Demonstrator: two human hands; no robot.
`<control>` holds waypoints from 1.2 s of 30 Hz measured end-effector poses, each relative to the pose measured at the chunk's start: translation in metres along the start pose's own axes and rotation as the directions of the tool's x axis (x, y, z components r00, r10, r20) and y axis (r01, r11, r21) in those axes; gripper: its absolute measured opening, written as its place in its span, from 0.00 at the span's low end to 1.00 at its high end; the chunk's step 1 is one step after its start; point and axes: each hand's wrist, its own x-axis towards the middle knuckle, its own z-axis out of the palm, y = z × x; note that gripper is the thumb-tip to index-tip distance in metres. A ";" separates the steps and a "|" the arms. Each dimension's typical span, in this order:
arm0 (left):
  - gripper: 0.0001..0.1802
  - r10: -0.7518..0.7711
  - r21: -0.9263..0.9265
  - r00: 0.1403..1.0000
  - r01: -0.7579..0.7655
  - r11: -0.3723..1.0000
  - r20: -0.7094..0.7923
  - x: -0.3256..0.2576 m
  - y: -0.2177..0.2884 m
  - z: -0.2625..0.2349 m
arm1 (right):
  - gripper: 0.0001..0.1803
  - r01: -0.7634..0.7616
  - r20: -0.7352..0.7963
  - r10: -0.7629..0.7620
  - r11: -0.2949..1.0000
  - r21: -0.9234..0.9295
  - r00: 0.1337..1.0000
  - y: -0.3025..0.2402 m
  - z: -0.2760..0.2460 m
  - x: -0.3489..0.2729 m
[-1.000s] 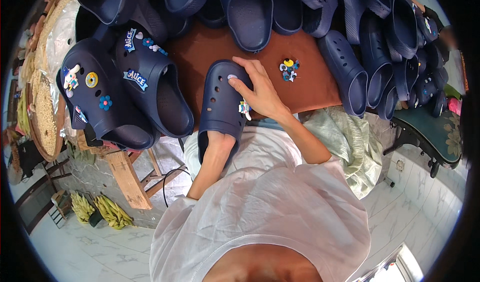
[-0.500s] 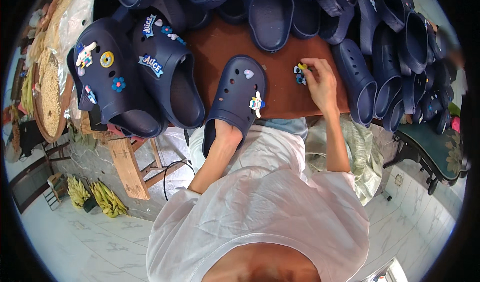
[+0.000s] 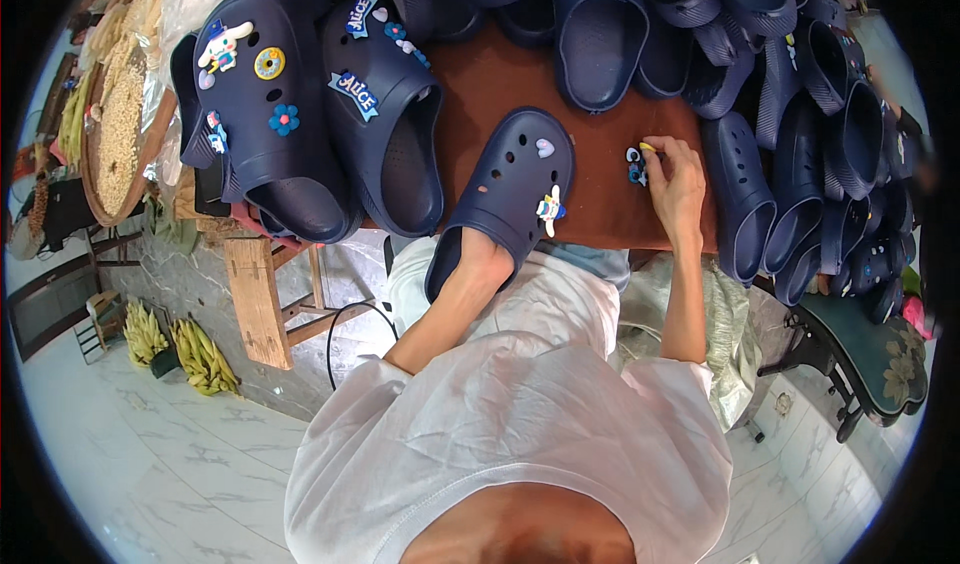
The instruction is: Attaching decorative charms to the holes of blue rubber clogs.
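Note:
A navy clog lies tilted at the table's near edge, toe pointing away. On its upper are a pale heart charm and a white character charm, among several bare holes. My left hand reaches into its heel opening; the fingers are hidden inside. To the right, my right hand pinches a small yellow charm between thumb and fingertips. Just beside those fingertips a little group of blue, white and dark charms rests on the brown tabletop.
At left stand two large navy clogs, one with flower and ring charms, the other with blue banner charms. More navy clogs crowd the far side and right. A wooden stool and bunches of green-yellow bananas are at lower left.
My right fingers have closed on the yellow charm, which earlier lay with the others on the table. The view has shifted, while my left hand stays in the clog.

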 end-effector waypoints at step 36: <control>0.22 0.025 0.354 0.997 -0.050 0.934 0.073 -0.011 -0.003 0.000 | 0.08 0.115 0.228 -0.269 0.845 0.522 0.936 -0.090 -0.007 0.029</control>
